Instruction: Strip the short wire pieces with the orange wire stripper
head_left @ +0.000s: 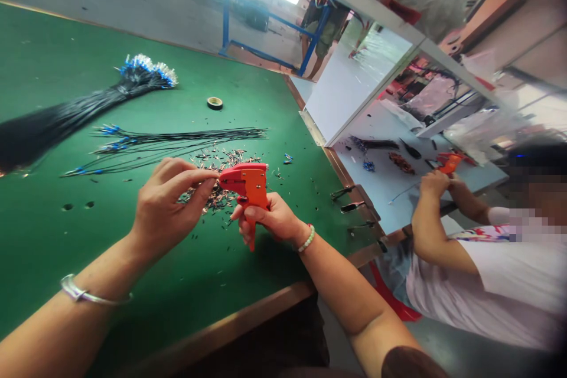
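My right hand [268, 220] grips the handles of an orange crimping tool [247, 184] held just above the green table [53, 248]. My left hand [170, 204] is pinched at the tool's jaw, thumb and fingers pressed together on something too small to name. Right behind the tool lies a heap of small copper terminals [217, 174]. Loose thin black wires with blue ends [168, 139] are spread beyond the heap.
A thick bundle of black wires [66, 115] with blue-white tips lies at the far left. A tape roll [215, 103] sits further back. At the right, a co-worker [478, 260] works with another orange tool [449, 162] at a white bench [398, 189].
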### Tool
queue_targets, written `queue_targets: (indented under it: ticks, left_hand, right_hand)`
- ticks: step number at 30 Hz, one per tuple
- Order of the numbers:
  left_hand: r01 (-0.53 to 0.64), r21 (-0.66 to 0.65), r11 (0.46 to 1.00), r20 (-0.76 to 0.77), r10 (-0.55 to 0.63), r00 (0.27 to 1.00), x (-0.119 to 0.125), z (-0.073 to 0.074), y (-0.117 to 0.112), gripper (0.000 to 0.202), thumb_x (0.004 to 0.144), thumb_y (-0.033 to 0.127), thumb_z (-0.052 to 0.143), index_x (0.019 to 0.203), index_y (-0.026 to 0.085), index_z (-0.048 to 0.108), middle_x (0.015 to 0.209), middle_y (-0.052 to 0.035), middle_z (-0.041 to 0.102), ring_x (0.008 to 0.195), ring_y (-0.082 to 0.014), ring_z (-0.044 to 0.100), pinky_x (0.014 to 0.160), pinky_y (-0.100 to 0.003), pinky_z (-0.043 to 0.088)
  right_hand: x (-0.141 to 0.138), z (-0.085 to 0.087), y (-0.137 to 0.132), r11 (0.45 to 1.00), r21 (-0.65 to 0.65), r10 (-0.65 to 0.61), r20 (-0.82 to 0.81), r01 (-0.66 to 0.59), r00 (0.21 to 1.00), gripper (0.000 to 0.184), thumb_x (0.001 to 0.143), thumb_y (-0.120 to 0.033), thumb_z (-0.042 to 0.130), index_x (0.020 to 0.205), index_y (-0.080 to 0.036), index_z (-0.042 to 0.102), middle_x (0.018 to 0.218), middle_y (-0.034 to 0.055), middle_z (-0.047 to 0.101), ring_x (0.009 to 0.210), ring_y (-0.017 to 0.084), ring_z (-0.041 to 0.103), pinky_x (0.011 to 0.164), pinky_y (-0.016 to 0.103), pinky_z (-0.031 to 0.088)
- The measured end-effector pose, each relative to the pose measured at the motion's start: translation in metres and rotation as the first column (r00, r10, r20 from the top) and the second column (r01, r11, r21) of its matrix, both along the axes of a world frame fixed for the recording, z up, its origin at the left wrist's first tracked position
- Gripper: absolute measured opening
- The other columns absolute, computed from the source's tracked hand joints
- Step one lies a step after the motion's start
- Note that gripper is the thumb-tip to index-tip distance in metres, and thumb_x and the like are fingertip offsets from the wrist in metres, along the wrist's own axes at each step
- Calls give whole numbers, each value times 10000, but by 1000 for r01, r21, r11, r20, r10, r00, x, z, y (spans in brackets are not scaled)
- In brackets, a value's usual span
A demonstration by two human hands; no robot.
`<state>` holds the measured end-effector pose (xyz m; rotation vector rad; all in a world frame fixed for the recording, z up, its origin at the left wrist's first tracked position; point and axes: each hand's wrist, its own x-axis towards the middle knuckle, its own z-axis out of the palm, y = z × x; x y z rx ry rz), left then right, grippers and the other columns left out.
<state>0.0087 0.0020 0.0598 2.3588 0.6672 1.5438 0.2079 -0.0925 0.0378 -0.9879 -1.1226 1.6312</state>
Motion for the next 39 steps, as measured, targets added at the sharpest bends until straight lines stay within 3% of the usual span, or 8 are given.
queue_targets:
  ticks: [6, 11, 16, 20, 23, 27, 39]
  left_hand:
    - [-27, -108, 994, -65, 20, 998, -4, -6, 1, 161, 961, 273, 583, 1055, 223, 704, 885, -21, 692, 810, -151, 596, 759, -318, 456]
    - [-12, -102, 995, -46, 8, 999, -5, -7, 2, 133, 947, 270, 604, 910, 216, 719, 766, 8, 653, 689, -124, 546, 670, -279, 430]
    - [-11, -82, 997, -47, 7, 999, -4, -7, 3, 98, 932, 235, 633, 903, 212, 724, 749, 16, 635, 663, -109, 527, 636, -263, 412]
    - [-26, -93, 995, -48, 21, 999, -5, -7, 3, 104, 941, 245, 629, 890, 211, 713, 769, 12, 645, 676, -105, 542, 635, -253, 422]
    - [-27, -90, 996, -39, 24, 999, -6, -5, 3, 90, 942, 228, 632, 897, 196, 703, 771, 13, 636, 682, -93, 554, 643, -239, 430]
    - [-28, -74, 997, -30, 26, 999, -6, -4, 3, 61, 937, 205, 642, 917, 192, 698, 792, 14, 630, 705, -87, 574, 656, -225, 444]
    - [-11, -18, 1000, -62, 10, 998, -3, -9, 1, 42, 931, 187, 657, 913, 209, 688, 810, 16, 650, 728, -110, 577, 675, -250, 452]
  right_hand:
    - [-2, -2, 0, 999, 2, -47, 26, 47, 999, 517, 791, -638, 761, 880, -137, 668, 571, -36, 608, 453, 124, 602, 385, 243, 502]
    - [-5, -3, 0, 997, 3, -80, 11, 80, 997, 494, 788, -621, 773, 811, -154, 613, 516, -66, 530, 406, 94, 514, 365, 229, 439]
    - [-8, -1, -1, 993, -30, -118, -74, 116, 990, 500, 779, -589, 804, 732, -192, 504, 477, -114, 406, 358, 52, 373, 326, 199, 349]
    - [-1, -2, 0, 999, -10, -44, -101, 43, 994, 478, 798, -586, 788, 854, -146, 611, 567, -55, 545, 442, 99, 528, 388, 234, 472]
    - [10, -2, 2, 1000, -11, -5, -177, 3, 984, 531, 840, -601, 736, 1014, -105, 661, 748, 27, 666, 611, 156, 663, 549, 309, 587]
    - [18, 0, 3, 997, -30, 62, -224, -70, 973, 539, 842, -549, 757, 1107, -87, 673, 895, 82, 713, 780, 197, 719, 736, 359, 614]
    - [14, -1, 0, 986, -19, 161, -179, -167, 971, 555, 836, -570, 765, 1103, -91, 686, 862, 81, 712, 732, 190, 712, 607, 319, 616]
